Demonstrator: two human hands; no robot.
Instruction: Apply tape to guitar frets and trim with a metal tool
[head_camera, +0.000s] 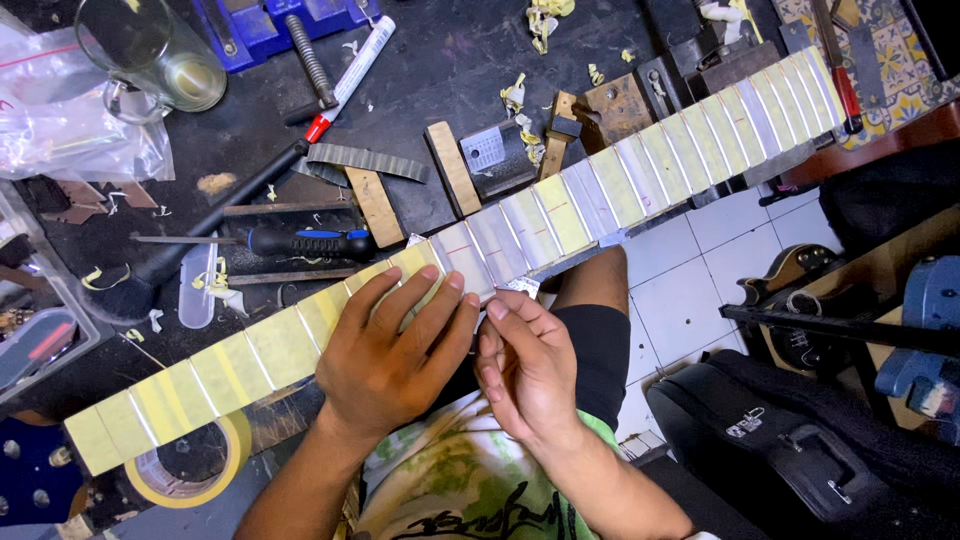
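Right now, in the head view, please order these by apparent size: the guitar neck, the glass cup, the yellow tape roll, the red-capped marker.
1. guitar neck, clearly the largest
2. glass cup and yellow tape roll: they look alike, unranked
3. red-capped marker, the slimmest

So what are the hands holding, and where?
The right hand pinches a small silvery piece by its lower edge, between its fingertips. The left hand holds nothing; it presses flat on the taped guitar fretboard.

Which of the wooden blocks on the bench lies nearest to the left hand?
The tan block just above the blue-handled tool; it lies closest to the left hand. The other blocks sit farther up the bench.
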